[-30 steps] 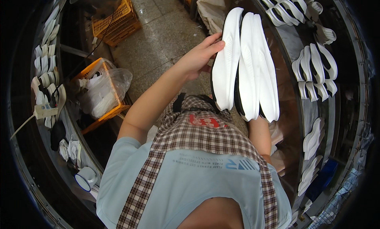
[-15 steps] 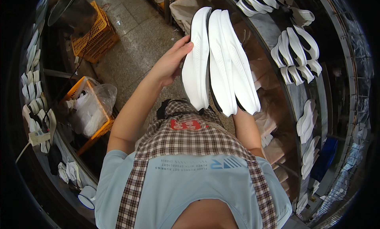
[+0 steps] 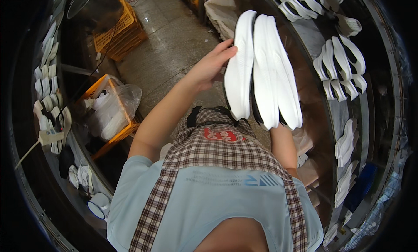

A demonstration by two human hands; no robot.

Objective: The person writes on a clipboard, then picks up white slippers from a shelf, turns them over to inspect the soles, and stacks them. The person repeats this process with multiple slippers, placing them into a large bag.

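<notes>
Three white shoe soles [image 3: 265, 69] with black edges are held up in front of me, side by side and lengthwise. My left hand [image 3: 216, 62] grips the leftmost sole near its upper end, thumb on the white face and the other fingers partly hidden at the edge. My right forearm [image 3: 284, 147] runs up beneath the lower ends of the soles. The soles cover my right hand, so its fingers do not show.
To the right, a curved shelf [image 3: 305, 32] carries several groups of white soles [image 3: 337, 58]. At the left stand a yellow crate [image 3: 130, 125] with a plastic bag, stacked yellow crates [image 3: 135, 36] under a dark bucket [image 3: 96, 10], and another sole-laden rack [image 3: 48, 84].
The whole view has shifted, so the soles, my arms and the surroundings all appear farther right. My left hand keeps the same grip on the soles.
</notes>
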